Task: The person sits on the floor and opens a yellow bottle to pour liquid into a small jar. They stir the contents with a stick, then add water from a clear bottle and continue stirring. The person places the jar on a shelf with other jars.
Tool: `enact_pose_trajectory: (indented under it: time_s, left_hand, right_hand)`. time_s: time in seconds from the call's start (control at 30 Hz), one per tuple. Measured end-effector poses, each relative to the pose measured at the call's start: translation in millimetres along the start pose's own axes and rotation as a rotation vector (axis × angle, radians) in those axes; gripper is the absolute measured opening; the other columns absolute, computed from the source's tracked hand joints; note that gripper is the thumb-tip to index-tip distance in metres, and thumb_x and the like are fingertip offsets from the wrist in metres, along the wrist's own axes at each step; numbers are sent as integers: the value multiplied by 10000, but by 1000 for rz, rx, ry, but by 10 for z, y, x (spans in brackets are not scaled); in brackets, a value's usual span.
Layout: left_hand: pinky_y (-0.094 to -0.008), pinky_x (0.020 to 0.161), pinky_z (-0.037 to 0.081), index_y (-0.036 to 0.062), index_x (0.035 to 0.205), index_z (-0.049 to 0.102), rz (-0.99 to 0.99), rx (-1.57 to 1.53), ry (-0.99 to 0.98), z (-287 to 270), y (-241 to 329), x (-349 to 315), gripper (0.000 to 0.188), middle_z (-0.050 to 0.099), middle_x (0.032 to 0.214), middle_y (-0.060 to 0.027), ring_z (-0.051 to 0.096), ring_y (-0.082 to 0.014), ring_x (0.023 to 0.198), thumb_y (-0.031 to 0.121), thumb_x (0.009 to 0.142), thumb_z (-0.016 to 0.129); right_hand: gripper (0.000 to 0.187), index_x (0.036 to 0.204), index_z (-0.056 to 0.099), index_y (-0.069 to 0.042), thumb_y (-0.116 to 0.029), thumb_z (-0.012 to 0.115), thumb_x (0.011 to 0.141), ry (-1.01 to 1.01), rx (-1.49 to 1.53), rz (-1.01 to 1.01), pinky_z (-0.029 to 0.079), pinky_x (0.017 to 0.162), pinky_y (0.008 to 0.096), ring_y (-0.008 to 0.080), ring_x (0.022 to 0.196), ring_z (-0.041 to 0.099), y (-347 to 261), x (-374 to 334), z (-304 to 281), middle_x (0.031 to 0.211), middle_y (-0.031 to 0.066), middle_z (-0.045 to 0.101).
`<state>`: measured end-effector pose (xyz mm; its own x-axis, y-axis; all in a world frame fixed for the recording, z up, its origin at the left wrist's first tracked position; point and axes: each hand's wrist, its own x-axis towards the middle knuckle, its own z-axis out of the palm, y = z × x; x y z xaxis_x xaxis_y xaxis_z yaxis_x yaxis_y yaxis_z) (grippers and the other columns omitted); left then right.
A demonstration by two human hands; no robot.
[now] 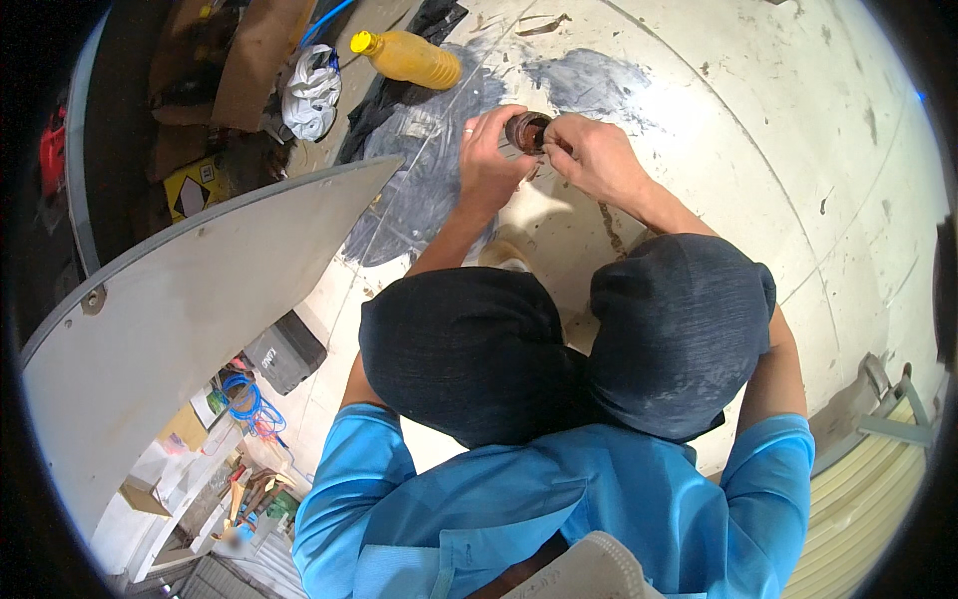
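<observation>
Out in front of my knees, my left hand (485, 165) curls round a small, dark, hollow cylindrical part (518, 133) with a reddish-brown inside. Its open end faces my right hand (599, 160). The fingers of that hand are pinched together at the rim of the opening; whether they hold some small thing there is hidden. Beyond both hands, a yellow plastic bottle (419, 62) with a yellow cap lies on its side on the floor.
Grey smears (589, 80) mark the pale floor (798, 180). A large curved white panel (200, 270) stands at my left. Behind it are a white plastic bag (311, 95), a dark grey case (285, 351) and a blue coiled cable (249, 399). Cream ribbed panelling (868, 489) lies at lower right.
</observation>
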<state>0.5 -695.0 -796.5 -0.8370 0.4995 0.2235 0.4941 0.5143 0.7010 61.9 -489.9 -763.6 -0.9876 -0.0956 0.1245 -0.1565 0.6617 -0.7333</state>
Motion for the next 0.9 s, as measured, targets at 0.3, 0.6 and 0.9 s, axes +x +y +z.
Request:
enact_pose_trajectory:
  time_s: [0.3, 0.6, 0.9]
  left_hand:
    - [-439, 1044, 453, 62, 1255, 676, -5, -5, -16, -3, 22, 6, 646, 733, 1213, -96, 688, -295, 1159, 99, 644, 881]
    - [-445, 1040, 456, 58, 1253, 678, -11, -27, -5, 3, 29, -13, 636, 743, 1184, -101, 710, -305, 1111, 105, 656, 893]
    - [-435, 1005, 503, 97, 1266, 688, -25, -27, -5, 9, 4, -22, 653, 752, 1181, -78, 675, -301, 1108, 121, 666, 943]
  right_hand:
    - [127, 1022, 694, -51, -144, 695, 936, 42, 68, 20, 580, 693, 463, 377, 821, 720, 0, 8, -2, 931, 151, 696]
    - [140, 1011, 693, -53, -167, 701, 931, 102, 91, 40, 581, 689, 466, 378, 812, 719, -5, 1, 9, 931, 146, 698]
    - [110, 998, 699, -57, -149, 711, 939, 70, 32, 57, 568, 739, 482, 385, 819, 710, -13, -9, 19, 939, 153, 703]
